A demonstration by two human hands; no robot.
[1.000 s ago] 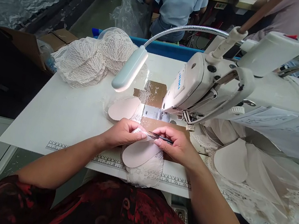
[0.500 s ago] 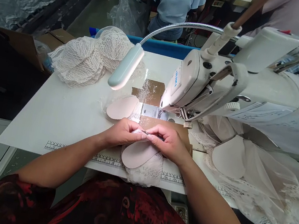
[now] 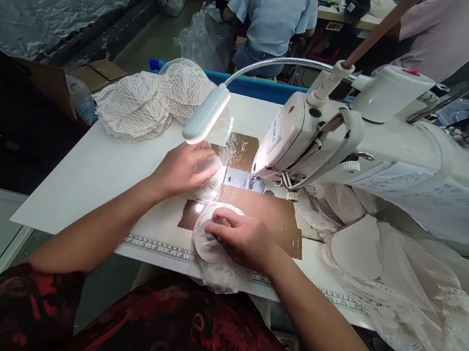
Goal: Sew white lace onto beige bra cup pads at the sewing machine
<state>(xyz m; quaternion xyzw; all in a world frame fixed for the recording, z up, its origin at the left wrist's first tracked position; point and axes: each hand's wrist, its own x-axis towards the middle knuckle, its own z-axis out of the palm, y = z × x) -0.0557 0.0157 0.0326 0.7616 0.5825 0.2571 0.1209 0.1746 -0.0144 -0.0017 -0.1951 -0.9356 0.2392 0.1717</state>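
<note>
A lace-edged bra piece with two pale pads lies on the table left of the sewing machine. My left hand is at its far bra cup, with thumb and fingers curved around the pad. Close to the table's front edge, my right hand has its fingers curled on the near bra cup, thumb and forefinger close together. Whether a small tool is tucked in that palm I cannot tell. Lace trails from the near cup over the table edge.
White lace pieces are heaped at the back left. A lamp on a bendy neck hangs above my left hand. More padded lace work lies to the right. A ruler strip runs along the front edge. Beyond sits a person in blue.
My hands, together at the near cup before, have parted. The left has moved forward to the far cup; the right stays on the near cup, which has turned. The view has shifted slightly.
</note>
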